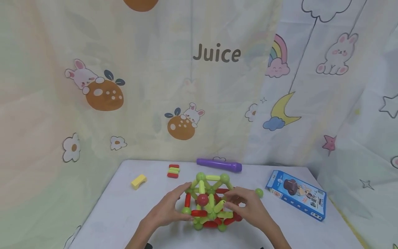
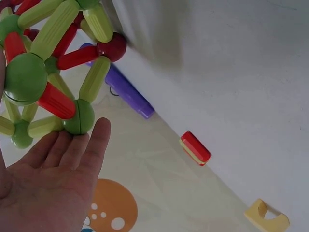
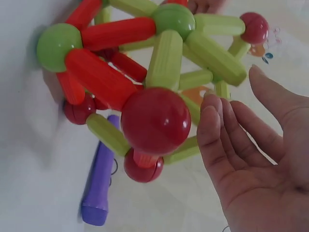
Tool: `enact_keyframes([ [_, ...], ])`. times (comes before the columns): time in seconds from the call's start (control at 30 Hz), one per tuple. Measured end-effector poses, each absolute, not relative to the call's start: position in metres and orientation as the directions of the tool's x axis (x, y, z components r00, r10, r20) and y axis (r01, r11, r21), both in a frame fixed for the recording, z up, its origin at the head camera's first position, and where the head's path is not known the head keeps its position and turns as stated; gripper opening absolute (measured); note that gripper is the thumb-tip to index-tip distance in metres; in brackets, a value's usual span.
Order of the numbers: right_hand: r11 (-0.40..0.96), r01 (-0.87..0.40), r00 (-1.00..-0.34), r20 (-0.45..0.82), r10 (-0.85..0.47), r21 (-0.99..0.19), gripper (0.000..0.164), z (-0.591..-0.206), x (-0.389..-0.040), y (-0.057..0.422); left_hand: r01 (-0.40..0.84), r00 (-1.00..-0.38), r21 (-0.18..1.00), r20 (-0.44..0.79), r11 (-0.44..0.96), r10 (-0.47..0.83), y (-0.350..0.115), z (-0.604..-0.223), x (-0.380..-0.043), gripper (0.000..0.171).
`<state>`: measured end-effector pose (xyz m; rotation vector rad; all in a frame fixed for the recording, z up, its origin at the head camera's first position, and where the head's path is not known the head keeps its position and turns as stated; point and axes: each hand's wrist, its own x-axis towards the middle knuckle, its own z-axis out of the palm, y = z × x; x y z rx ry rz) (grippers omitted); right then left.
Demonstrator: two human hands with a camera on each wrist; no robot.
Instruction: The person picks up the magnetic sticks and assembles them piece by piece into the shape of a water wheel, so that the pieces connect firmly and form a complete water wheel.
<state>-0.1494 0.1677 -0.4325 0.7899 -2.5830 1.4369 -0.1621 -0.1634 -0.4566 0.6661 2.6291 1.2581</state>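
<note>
A ball-and-stick building toy of red and yellow-green rods joined by green and red balls (image 1: 212, 216) stands on the table in front of me. My left hand (image 1: 169, 209) is at its left side; in the left wrist view its fingers lie straight, tips at a green ball (image 2: 78, 117). On the right side, my right hand (image 1: 248, 205) has its thumb and fingers apart. Its thumb tip is close to the free end of a yellow-green rod (image 3: 217, 59) that sticks out from a green ball (image 3: 175, 21). Nothing lies between the right fingers.
Behind the toy lies a purple microphone-shaped piece (image 1: 219, 165). Several loose rods (image 1: 173, 171) and a yellow arched block (image 1: 138, 181) are at the back left. A loose green ball (image 1: 259, 192) and a blue box (image 1: 296, 194) sit to the right. A printed curtain (image 1: 149, 86) hangs behind the table.
</note>
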Motion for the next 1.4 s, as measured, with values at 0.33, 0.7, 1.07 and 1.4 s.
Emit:
enact_keyframes([
  [0.33,0.614,-0.434,-0.894,0.396,-0.207,-0.659,0.064,-0.466,-0.161,0.192,0.330,-0.886,0.762,0.047,0.557,0.461,-0.155,-0.462,-0.165,0.108],
  [0.7,0.604,-0.388,-0.901,0.148,-0.407,-0.696,0.117,-0.472,-0.158,0.197,0.333,-0.888,0.755,0.049,0.565,0.457,-0.155,-0.456,-0.162,0.108],
  [1.07,0.579,-0.406,-0.888,0.157,-0.431,-0.707,0.111,-0.464,-0.161,0.200,0.312,-0.891,0.807,0.066,0.501,0.449,-0.165,-0.455,-0.170,0.097],
  [1.4,0.552,-0.396,-0.885,0.144,-0.444,-0.733,0.106,-0.466,-0.164,0.201,0.183,-0.972,0.723,0.234,0.666,0.013,-0.204,-0.489,-0.253,0.036],
])
